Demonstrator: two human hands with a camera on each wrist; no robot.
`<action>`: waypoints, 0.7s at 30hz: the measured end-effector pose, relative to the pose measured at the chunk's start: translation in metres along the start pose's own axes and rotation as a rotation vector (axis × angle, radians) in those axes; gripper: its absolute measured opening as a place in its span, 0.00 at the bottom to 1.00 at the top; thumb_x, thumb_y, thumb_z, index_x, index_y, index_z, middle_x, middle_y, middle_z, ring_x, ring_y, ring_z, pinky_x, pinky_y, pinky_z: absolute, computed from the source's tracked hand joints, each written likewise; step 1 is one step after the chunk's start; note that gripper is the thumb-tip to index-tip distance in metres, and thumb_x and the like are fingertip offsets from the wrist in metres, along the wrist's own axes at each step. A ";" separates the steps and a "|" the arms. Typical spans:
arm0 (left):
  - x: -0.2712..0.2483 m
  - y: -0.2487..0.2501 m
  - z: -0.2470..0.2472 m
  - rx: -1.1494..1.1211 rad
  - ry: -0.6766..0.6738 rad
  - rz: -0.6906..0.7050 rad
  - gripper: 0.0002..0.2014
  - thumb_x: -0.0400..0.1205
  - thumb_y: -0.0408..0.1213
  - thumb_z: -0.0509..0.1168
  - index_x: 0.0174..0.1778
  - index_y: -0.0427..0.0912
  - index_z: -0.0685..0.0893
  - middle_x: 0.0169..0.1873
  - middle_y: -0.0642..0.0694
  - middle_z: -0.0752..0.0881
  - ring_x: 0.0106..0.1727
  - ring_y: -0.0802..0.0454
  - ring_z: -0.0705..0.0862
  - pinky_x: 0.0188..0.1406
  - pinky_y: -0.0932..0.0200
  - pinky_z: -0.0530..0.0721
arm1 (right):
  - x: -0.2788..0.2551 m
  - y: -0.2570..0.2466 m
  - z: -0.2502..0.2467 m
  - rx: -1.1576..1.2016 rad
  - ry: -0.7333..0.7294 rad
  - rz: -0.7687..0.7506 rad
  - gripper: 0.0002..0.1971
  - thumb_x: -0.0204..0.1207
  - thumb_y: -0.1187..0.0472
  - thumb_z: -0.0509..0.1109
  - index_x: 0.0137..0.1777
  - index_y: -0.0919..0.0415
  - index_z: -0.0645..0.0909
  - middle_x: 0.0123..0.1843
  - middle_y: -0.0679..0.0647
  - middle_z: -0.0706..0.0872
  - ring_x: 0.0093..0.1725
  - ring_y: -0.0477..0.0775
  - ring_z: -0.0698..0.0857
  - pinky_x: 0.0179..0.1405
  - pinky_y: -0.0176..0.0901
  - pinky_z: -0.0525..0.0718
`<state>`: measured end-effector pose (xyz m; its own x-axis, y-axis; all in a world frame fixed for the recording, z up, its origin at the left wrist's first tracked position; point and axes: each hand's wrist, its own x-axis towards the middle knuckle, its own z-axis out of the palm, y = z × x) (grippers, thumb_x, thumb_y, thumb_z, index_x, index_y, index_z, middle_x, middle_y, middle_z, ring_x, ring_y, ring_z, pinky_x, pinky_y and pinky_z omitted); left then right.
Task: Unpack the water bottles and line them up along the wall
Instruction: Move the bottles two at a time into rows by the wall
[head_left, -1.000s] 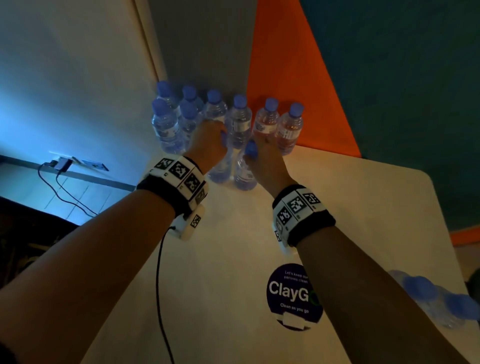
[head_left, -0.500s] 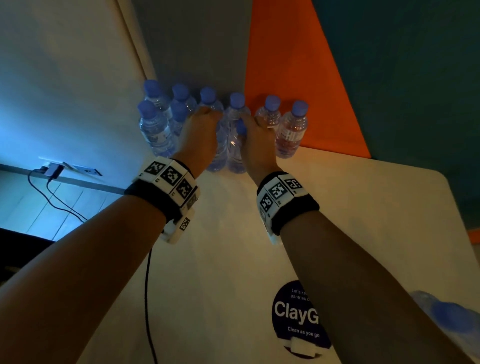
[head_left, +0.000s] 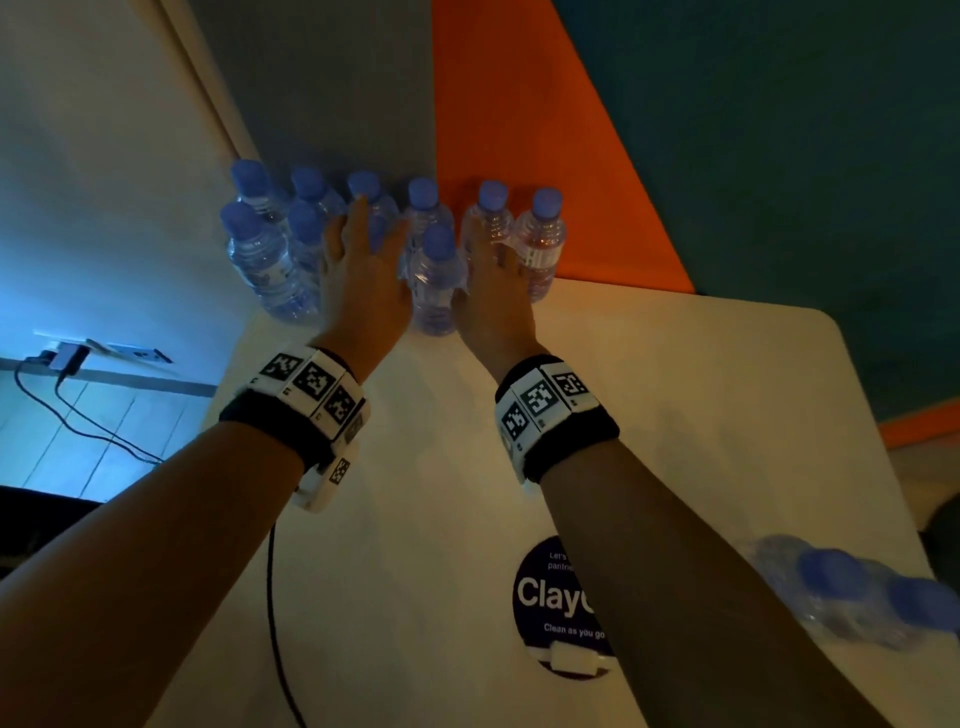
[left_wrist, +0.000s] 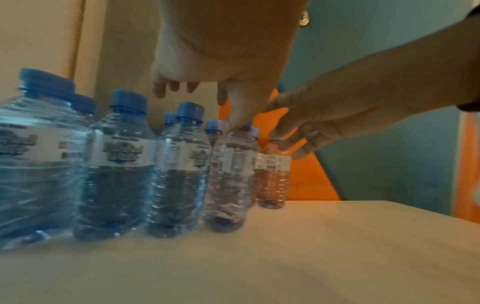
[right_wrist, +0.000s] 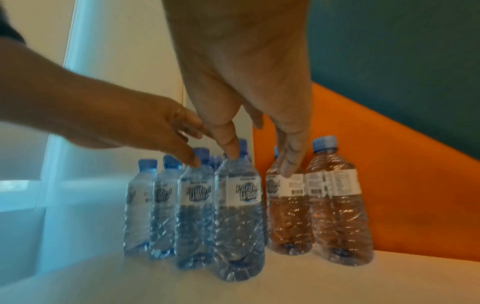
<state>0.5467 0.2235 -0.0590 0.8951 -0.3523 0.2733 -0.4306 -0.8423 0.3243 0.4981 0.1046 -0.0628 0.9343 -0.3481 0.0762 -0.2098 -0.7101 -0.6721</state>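
Several clear water bottles with blue caps (head_left: 540, 244) stand in a cluster at the table's far edge against the wall (head_left: 337, 78). One bottle (head_left: 435, 280) (right_wrist: 237, 205) stands a little in front of the row, between my hands. My left hand (head_left: 374, 234) hovers over the bottles left of it, fingers loose and holding nothing (left_wrist: 197, 96). My right hand (head_left: 488, 249) reaches over the bottles on the right with straight fingers (right_wrist: 288, 164), its thumb touching the front bottle's shoulder.
The pale table (head_left: 675, 415) stretches toward me and bears a round dark sticker (head_left: 556, 597). A wrapped pack of more bottles (head_left: 852, 592) lies at its right edge. A black cable (head_left: 270, 597) hangs off the left edge. Orange and teal wall panels (head_left: 519, 130) rise behind.
Both hands gripped bottles and pushed them toward the wall. Now they have let go and opened, and the front bottle stands free between them.
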 end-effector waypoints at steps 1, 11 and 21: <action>-0.010 0.008 -0.001 -0.020 -0.015 0.001 0.32 0.77 0.32 0.65 0.77 0.48 0.64 0.81 0.33 0.58 0.79 0.28 0.57 0.75 0.34 0.65 | -0.008 0.001 -0.009 -0.008 -0.008 0.049 0.36 0.75 0.68 0.64 0.82 0.54 0.55 0.79 0.66 0.65 0.76 0.71 0.65 0.71 0.60 0.71; -0.137 0.122 -0.007 -0.220 -0.466 0.029 0.34 0.77 0.38 0.67 0.78 0.49 0.60 0.80 0.36 0.57 0.78 0.34 0.61 0.72 0.38 0.72 | -0.132 0.027 -0.119 -0.364 -0.286 0.463 0.27 0.81 0.55 0.60 0.79 0.50 0.60 0.86 0.60 0.50 0.83 0.70 0.44 0.79 0.74 0.50; -0.201 0.235 -0.012 -0.337 -0.710 0.358 0.26 0.77 0.40 0.68 0.72 0.46 0.71 0.71 0.40 0.73 0.71 0.41 0.72 0.68 0.46 0.76 | -0.239 0.064 -0.208 -0.486 -0.152 0.585 0.18 0.81 0.57 0.58 0.70 0.58 0.72 0.70 0.62 0.75 0.73 0.65 0.67 0.70 0.62 0.68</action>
<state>0.2640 0.1015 -0.0276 0.5108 -0.8398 -0.1842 -0.6116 -0.5055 0.6086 0.2013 0.0149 0.0296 0.6547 -0.6861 -0.3172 -0.7510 -0.6379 -0.1705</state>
